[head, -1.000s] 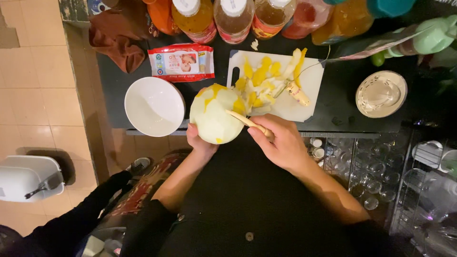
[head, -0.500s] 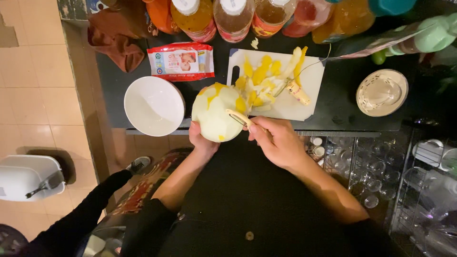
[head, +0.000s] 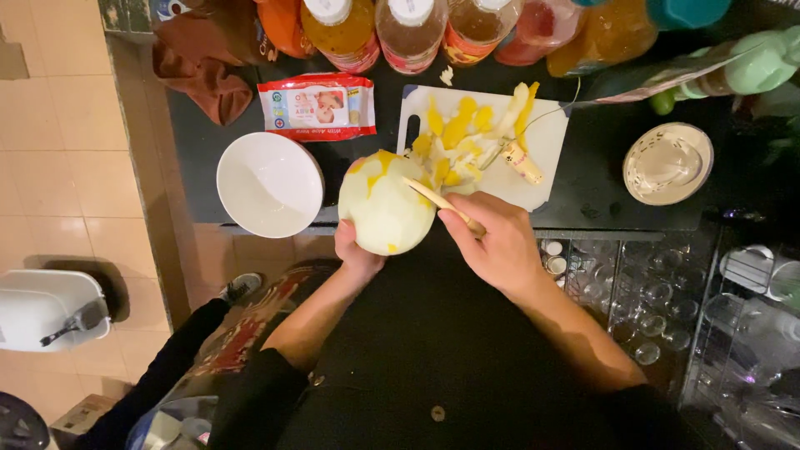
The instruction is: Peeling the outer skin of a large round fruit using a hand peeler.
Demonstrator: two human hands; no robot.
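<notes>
Dark tabletop (head: 600, 196) w/ tiled floor (head: 58, 167) left of it; everything placed relative to the white cutting board (head: 546, 154) at the tabletop's near edge. Biggest item: round pale melon-like fruit (head: 385, 208), mostly peeled, smooth & moist-looking w/ a few yellow rind patches, held just left of the board over the tabletop edge. Left hand (head: 357, 254) cups it from below, fingers curled round the underside. Right hand (head: 492, 242) closed on a thin pale knife (head: 433, 197), blade laid against the fruit's right flank. Risk, as I judge it: slick flesh + one-hand support, so fruit could roll or drop off the edge; blade could skid toward the left-hand fingers. White glossy bowl (head: 268, 183) left of board. Plastic bottles (head: 408, 29) behind board. Yellow peel strips (head: 454, 133) heaped on board, curled & limp
</notes>
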